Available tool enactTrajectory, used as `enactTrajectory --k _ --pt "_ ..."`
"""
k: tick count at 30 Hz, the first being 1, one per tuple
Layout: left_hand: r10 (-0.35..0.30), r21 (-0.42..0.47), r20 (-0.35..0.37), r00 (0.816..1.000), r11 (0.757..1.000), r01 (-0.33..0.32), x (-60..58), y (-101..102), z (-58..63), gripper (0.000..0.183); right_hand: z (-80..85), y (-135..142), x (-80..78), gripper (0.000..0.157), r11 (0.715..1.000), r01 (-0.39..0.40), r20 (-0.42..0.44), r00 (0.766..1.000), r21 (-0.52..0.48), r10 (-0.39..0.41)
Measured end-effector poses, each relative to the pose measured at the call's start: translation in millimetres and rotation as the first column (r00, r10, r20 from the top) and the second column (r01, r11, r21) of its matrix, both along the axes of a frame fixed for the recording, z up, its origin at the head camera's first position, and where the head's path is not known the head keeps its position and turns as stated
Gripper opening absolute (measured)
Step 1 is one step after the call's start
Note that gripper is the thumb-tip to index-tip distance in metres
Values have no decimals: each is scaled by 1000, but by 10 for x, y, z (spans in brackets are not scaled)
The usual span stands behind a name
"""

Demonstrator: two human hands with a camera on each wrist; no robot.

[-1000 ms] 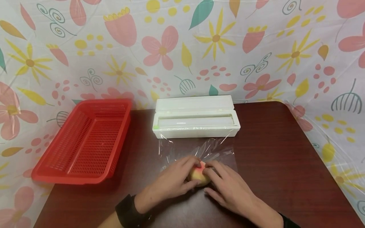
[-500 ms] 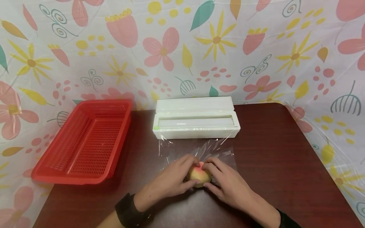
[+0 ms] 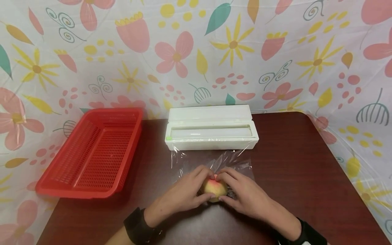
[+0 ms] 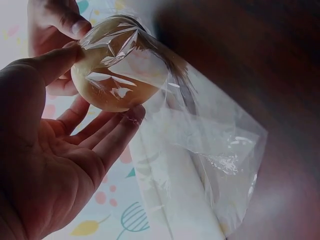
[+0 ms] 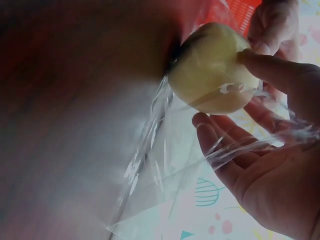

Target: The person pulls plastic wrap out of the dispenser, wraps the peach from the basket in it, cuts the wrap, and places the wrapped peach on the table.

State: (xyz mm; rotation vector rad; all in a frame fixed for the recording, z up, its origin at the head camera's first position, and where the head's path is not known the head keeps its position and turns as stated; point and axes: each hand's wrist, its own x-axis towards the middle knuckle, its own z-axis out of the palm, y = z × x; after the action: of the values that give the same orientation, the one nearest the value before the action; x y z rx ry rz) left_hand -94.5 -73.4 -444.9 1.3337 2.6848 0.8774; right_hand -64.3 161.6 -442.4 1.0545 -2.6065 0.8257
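A: How do the hands sit?

B: The left hand (image 3: 190, 190) has its thumb and fingertips curled on one side of the fruit (image 3: 215, 190). The right hand (image 3: 246, 194) mirrors it, thumb on the near face, fingertips round the far side. Both pinch the fruit between them.

A: So where's the fruit, exactly?

B: On the near part of the table (image 3: 284, 153), between the hands. In the wrist views, film (image 4: 227, 142) lies across it, creased and shiny.

A: And beyond that?

B: The film runs back to the white box (image 3: 211, 145), lid up, with the roll (image 3: 211, 132) inside. The red basket (image 3: 76, 193) stands off to the left, and the flowered cloth (image 3: 232, 73) hangs behind.

A: Which step is this?

B: Wrapping, I'd judge, with the film not yet cut from the roll.

A: What does the next move need?

B: Probably a steady grip while the film is drawn snug; pull hard and the box could slide.
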Motion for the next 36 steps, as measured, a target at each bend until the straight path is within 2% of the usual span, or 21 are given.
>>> enactTrajectory --k 6,11,19,27,32,36 --pt "8 1 3 1000 1000 -8 -10 6 -2 48 -11 37 -65 52 999 -32 53 998 -32 33" --pt "5 17 38 999 1000 -6 -36 0 -10 47 -29 68 -117 50 995 -56 96 993 -82 64" --pt "6 19 63 998 1000 -7 -53 -20 -8 45 -59 98 -172 46 978 -93 221 966 -188 134" --pt "2 7 84 996 1000 -3 -51 -32 -27 41 -48 128 -183 44 981 -87 358 922 -176 146" --pt "15 -15 63 998 1000 -14 -51 -36 -27 40 -58 127 -191 43 984 -79 371 919 -162 135" --pt "32 -43 19 999 999 -31 -55 -39 -22 40 -69 127 -202 42 986 -68 371 921 -150 120"
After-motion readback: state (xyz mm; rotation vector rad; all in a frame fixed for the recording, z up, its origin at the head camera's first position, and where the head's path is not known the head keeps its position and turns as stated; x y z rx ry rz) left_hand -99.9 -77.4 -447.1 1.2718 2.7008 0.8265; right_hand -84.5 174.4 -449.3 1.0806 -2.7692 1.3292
